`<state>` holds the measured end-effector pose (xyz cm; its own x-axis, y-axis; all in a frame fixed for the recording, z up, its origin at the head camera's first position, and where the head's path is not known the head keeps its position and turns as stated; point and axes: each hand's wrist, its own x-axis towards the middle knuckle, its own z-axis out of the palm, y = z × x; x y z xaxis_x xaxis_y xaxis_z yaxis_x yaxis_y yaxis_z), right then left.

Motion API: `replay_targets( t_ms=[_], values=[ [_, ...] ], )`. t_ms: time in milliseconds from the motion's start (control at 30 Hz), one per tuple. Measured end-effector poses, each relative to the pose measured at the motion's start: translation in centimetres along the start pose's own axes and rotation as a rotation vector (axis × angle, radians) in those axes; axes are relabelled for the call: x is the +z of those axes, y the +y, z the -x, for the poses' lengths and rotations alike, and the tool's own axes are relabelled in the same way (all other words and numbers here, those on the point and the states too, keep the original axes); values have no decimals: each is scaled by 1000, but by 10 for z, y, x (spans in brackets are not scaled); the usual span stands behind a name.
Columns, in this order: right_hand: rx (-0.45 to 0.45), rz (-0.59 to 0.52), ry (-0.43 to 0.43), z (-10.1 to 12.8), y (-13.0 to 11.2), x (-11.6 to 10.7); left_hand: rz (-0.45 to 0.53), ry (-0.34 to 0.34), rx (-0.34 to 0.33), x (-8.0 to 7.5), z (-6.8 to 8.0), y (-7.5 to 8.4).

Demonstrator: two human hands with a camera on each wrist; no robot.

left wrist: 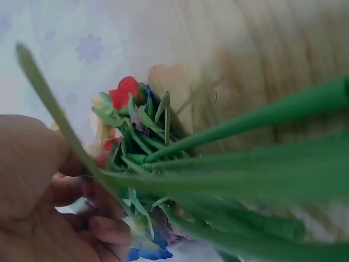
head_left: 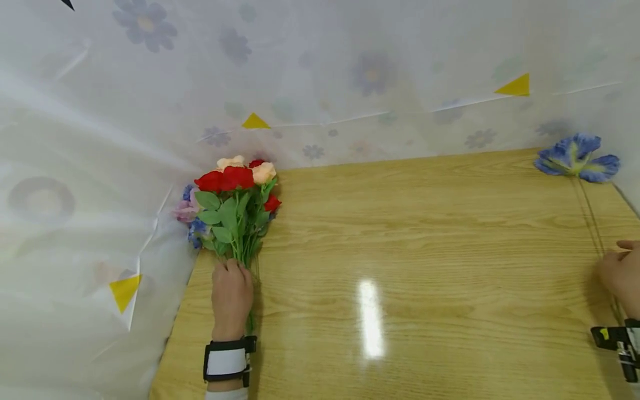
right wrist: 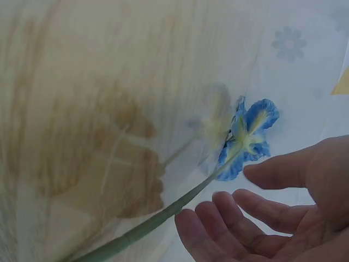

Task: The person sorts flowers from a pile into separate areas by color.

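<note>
On the left of the head view, my left hand [head_left: 232, 300] grips the green stems of a bunch of artificial flowers [head_left: 229, 216]. Red, cream, purple and blue blooms top the bunch, with green leaves below them. In the left wrist view, several stems [left wrist: 229, 174] run out past the curled fingers [left wrist: 112, 229]. At the far right, my right hand [head_left: 622, 278] is beside the long stem of a single blue iris [head_left: 575, 158]. The right wrist view shows its thumb apart from the loosely bent fingers, with the fingertips right at the iris stem [right wrist: 147, 226].
Both flowers and hands are over a glossy wood-grain table [head_left: 425, 239]. A pale flower-printed sheet [head_left: 320, 66] rises along the table's back and left side, with yellow triangles [head_left: 256, 121] on it. Each wrist wears a black strap [head_left: 230, 360] with a camera.
</note>
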<state>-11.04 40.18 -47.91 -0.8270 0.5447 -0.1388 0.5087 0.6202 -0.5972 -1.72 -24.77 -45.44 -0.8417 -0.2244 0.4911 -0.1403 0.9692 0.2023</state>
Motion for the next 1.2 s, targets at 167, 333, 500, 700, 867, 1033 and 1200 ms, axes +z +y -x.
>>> replay_targets(
  t_ms=[167,333,500,700,867,1033,1200],
  values=[
    [-75,10,-7,-24,25,10,177,2,-56,-7,-8,5],
    [-149,35,25,-38,38,21,302,93,-133,-19,-19,14],
    [-155,36,10,6,-17,-1,423,145,-164,-30,-27,26],
    [-426,59,94,58,-65,-14,692,218,-185,-40,-35,40],
    [-679,-56,187,84,-89,-3,859,322,-144,-48,-46,54],
    [-758,-142,134,101,-103,4,1009,393,-130,-58,-50,67],
    [-888,-225,36,120,-119,16,1166,407,-71,-68,-52,87]
  ],
)
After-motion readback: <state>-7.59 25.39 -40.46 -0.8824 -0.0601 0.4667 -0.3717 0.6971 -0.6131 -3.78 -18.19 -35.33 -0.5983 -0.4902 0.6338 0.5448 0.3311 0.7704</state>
